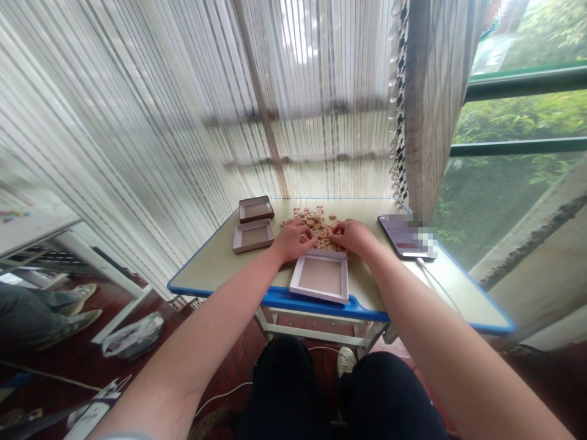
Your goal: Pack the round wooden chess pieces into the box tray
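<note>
OK, live at the desk, cream-topped w/ blue edging. Got both hands at the heap of wooden discs, apart from each other w/ discs in betw.

Checking L hand first: curled over the heap's L side, palm down, w/ discs showing betw. thumb & fingers. Can't tell if actually gripping any. Over to R hand: curled in at the heap's R side, fingertips down among discs. Can't tell re: grip there either.

Re: discs, lying mid-desk, round & pale, bunched close, some atop others, w/ marks on some faces, too small to read. Spotting one disc by itself just beyond the heap.

Just this side of the heap, at the front edge: open shallow box, white-walled, w/ bare bottom showing. Off L, nr L hand: pale tray, also open; right behind, dark-rimmed tray.

Over R, past R hand: phone, lying flat, w/ white cable plugged in.

Beyond the far edge: striped curtain, then, to the R, window w/ greenery outside. Down below: dark-trousered knees; off L, another person's sneakers, nr a plastic bag.
</note>
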`<state>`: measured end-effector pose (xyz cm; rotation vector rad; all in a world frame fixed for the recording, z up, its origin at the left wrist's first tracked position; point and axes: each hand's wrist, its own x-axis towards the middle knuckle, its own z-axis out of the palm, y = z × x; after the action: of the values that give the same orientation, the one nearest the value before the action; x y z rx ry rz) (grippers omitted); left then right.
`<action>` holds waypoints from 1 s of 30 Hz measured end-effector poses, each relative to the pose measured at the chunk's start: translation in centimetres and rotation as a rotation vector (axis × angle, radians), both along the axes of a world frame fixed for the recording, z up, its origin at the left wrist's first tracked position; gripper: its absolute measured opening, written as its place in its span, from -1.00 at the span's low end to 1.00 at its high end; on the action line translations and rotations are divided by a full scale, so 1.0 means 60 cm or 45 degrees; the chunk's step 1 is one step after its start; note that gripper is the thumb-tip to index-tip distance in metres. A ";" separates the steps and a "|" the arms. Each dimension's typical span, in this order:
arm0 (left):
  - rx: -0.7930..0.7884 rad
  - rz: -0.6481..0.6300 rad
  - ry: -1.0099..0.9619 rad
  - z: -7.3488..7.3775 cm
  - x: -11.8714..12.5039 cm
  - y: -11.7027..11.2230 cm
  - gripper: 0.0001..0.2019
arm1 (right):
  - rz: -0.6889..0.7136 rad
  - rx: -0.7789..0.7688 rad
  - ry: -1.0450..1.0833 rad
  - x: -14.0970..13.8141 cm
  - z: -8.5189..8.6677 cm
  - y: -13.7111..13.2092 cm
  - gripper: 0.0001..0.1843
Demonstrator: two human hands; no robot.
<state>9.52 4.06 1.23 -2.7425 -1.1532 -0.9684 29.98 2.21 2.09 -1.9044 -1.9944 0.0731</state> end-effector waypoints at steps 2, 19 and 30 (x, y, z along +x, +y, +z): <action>-0.012 -0.003 0.003 -0.001 0.000 0.000 -0.80 | -0.022 -0.041 0.001 0.000 0.000 0.002 -0.63; -0.021 -0.038 0.018 -0.002 0.000 0.003 -0.77 | -0.161 0.131 0.006 0.019 -0.006 0.010 -0.65; -0.066 -0.178 0.027 0.003 0.006 -0.012 -0.78 | -0.164 0.045 -0.022 0.018 -0.009 0.016 -0.62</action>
<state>9.91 3.33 1.41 -2.9004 -1.0096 -0.9318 31.04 3.17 1.52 -2.0115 -1.8660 -0.0131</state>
